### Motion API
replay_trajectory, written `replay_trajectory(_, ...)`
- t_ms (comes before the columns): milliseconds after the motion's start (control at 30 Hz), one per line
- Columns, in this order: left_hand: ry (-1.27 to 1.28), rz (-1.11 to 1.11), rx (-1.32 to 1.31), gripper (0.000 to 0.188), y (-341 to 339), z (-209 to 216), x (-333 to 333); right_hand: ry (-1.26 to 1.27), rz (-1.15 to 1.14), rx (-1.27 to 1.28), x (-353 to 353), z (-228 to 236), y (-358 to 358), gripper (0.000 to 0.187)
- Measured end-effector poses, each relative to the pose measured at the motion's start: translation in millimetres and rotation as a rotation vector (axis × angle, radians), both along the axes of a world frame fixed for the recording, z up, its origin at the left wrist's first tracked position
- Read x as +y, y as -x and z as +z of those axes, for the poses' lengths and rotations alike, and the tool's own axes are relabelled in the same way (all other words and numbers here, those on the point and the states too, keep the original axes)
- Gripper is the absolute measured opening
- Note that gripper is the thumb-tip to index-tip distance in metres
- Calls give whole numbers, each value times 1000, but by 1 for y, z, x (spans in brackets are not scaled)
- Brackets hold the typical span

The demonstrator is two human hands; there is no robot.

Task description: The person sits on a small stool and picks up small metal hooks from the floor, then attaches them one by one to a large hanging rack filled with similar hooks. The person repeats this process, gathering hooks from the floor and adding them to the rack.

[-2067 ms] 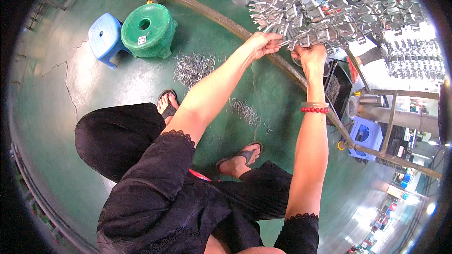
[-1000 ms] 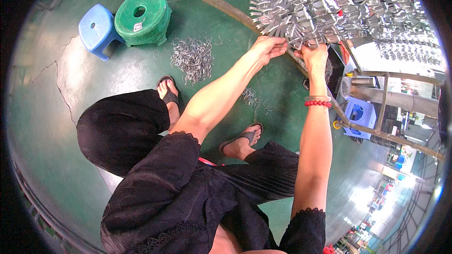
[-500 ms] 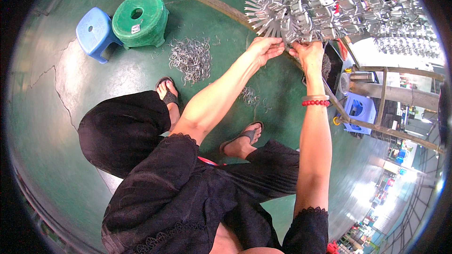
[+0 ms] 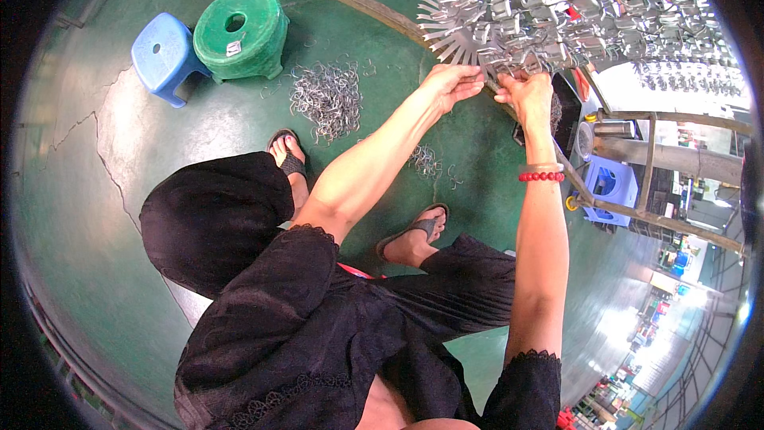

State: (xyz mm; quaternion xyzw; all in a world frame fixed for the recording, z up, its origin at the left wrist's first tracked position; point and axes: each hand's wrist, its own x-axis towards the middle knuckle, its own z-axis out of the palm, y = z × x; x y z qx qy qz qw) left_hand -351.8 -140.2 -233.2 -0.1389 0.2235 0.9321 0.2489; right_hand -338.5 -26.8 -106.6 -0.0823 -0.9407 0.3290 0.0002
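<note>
By the bottom edge of the silvery metal pieces (image 4: pixel 549 12), left hand (image 4: pixel 452 86) and right hand (image 4: pixel 527 97) sit side by side — can't tell if the fingers clamp anything. Roomy between forearms (image 4: pixel 537 255), over green floor (image 4: pixel 481 199) — pieces cut off up top.

1. Stuck on the seat of the green stool (image 4: pixel 256 44), well to the left of the left hand (image 4: pixel 454 86): a small pale label (image 4: pixel 233 48) with dark marks, too small to read.
2. Blurred beyond reading in the distant clutter (image 4: pixel 662 302), below and to the right of the right hand (image 4: pixel 528 98).
3. Legible in words or numbers: none.
</note>
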Motion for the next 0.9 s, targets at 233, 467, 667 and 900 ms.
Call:
replay_trajectory(233,1,-11,-33,16,-2,1,1,63,-55,32,-6,-1,-6,19)
replay_trajectory(467,-35,-17,-59,17,-6,0,5,18,-56,20,-6,-3,-7,19)
replay_trajectory(667,-57,-19,-72,16,-8,1,7,23,-43,23,-2,-5,-8,20)
replay_trajectory(900,-54,-23,-107,17,-6,5,7,-46,-4,87,-2,-9,-8,18)
